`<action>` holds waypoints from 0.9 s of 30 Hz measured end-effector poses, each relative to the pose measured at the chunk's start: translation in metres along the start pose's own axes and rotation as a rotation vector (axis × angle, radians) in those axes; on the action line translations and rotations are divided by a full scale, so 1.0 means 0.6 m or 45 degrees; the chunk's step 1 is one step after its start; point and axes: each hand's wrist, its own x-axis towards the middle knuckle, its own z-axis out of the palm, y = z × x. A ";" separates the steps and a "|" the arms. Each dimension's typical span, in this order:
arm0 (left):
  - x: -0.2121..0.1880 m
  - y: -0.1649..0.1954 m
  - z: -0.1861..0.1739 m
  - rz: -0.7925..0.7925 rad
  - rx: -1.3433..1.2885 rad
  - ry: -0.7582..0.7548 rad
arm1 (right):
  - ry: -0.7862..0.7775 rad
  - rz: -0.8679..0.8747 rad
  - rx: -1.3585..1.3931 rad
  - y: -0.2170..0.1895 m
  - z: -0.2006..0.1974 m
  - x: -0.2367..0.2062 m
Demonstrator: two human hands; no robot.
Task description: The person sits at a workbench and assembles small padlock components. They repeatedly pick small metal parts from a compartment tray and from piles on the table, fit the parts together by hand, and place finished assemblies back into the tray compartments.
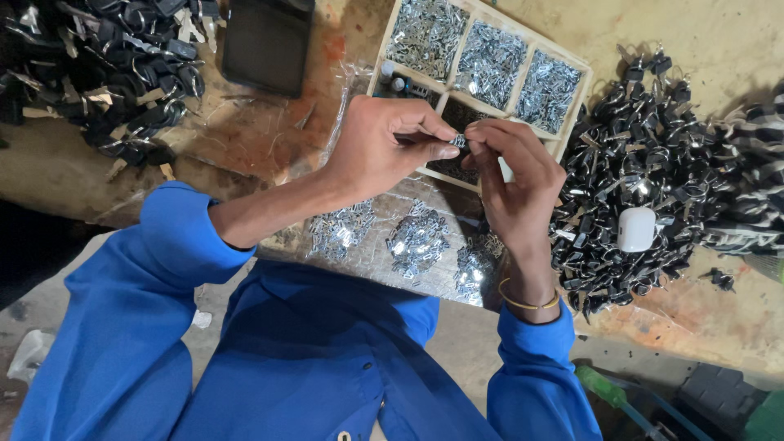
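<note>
My left hand (380, 147) and my right hand (514, 175) meet above the table, fingertips pinched together on a small silver metal part (459, 140). Both hold it between thumb and fingers. Below the hands, three small heaps of similar silver metal pieces (416, 241) lie on a clear plastic sheet. A wooden tray (581, 82) with compartments full of shiny metal pieces sits just beyond the hands. My sleeves are blue, and a thin yellow band circles my right wrist.
A large pile of black and silver clips (645, 163) lies to the right, with a small white case (636, 229) resting on it. Another dark pile (106, 65) fills the upper left. A black flat device (265, 41) lies at the top. A green-handled tool (604, 388) lies at lower right.
</note>
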 end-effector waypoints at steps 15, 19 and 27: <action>-0.002 0.006 0.002 -0.014 0.057 0.037 | -0.150 0.333 0.505 0.013 -0.002 0.000; -0.001 0.006 0.000 0.008 0.033 0.018 | -0.021 0.337 0.610 0.023 0.002 -0.006; -0.003 0.005 0.000 -0.026 0.047 0.028 | -0.021 0.359 0.665 0.031 0.004 -0.008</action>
